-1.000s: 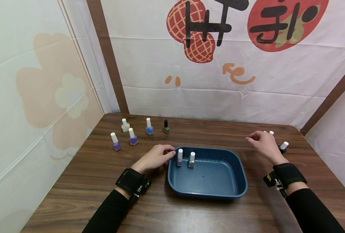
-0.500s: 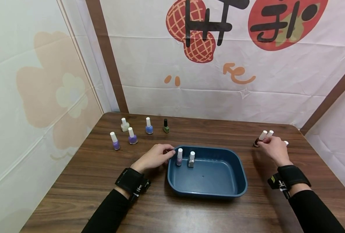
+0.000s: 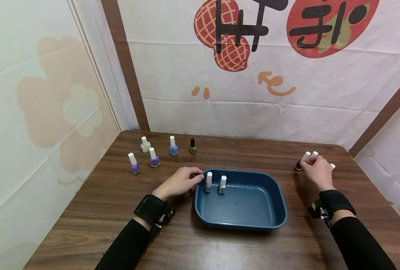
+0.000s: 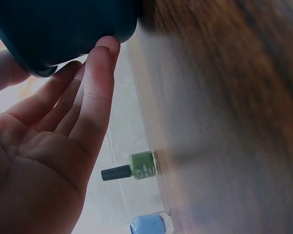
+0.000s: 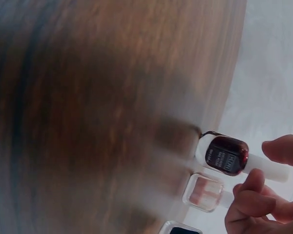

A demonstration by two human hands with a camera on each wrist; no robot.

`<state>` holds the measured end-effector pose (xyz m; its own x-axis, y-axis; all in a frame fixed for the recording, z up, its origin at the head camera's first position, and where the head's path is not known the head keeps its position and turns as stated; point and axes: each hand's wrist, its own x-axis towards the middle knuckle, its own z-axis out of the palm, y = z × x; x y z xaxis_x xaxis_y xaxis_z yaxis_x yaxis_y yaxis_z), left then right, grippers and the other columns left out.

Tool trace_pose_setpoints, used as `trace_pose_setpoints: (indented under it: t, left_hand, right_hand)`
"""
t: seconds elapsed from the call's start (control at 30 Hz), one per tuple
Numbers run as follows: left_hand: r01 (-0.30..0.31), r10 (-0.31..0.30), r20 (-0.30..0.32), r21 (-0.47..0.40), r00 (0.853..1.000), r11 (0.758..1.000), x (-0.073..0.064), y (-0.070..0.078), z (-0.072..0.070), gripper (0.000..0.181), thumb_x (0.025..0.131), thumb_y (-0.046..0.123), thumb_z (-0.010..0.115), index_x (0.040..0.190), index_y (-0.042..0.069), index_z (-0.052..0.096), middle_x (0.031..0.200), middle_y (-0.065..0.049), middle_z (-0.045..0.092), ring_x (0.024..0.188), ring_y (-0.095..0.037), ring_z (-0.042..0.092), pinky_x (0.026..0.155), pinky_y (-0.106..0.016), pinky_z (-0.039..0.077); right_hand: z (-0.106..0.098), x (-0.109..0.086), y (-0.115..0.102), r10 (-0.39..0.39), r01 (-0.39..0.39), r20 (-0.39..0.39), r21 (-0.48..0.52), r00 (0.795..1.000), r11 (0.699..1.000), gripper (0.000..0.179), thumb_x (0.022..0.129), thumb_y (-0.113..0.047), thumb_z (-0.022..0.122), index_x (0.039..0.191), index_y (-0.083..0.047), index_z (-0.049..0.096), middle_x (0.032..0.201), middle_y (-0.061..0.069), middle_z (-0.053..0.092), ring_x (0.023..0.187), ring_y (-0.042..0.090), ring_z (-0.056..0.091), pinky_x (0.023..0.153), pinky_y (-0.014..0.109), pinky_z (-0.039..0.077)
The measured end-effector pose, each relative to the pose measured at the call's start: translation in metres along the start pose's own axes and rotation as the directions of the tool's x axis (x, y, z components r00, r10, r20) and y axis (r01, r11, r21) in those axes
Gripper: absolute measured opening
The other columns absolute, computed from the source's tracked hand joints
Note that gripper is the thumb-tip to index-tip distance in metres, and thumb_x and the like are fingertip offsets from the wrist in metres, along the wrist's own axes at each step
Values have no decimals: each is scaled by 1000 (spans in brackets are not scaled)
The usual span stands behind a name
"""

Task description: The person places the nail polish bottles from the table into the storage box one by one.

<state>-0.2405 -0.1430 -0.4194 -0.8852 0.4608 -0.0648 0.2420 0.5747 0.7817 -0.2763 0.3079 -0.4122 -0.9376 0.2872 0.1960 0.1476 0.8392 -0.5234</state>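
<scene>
My left hand grips the rim at the left corner of a blue tray. In the left wrist view the fingers lie along its outer wall, thumb side at the rim. Two nail polish bottles stand inside, one pale mauve and one silvery. At the right back, my right hand pinches the white cap of a dark red nail polish bottle, which stands upright on the table. Right beside it is a pinkish clear bottle, its cap partly behind my fingers.
Several polish bottles stand at the table's left back: whitish, two purple, blue and green with a black cap. Another dark bottle is mostly cut off in the right wrist view. Printed cloth hangs behind the table.
My right hand has moved slightly right and down, from hovering above the back right bottles to the dark red bottle's cap. The left hand and tray have stayed put.
</scene>
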Motion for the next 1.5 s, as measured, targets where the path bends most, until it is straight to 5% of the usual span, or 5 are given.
trace_pose_setpoints:
  t: [0.2,1.5]
  left_hand:
    - [13,-13,-2,5,1000,1000,0,1,0,31,101,27,49,123,8,62,100,-9,66,72,-16,64,65,-28,52]
    - [21,-21,0,-5,1000,1000,1,5,0,31,101,26,49,123,9,62,100,-9,66,74,-20,65,66,-29,52]
  right_hand:
    - [8,4,-1,17,-15,-59,25,998,1000,36,85,-18,59,104,12,60,102,32,63,92,43,58,80,49,43]
    - [14,14,-3,39,-39,35,-4,999,999,29,94,-17,51,99,11,56,98,32,60,95,50,54,80,55,44]
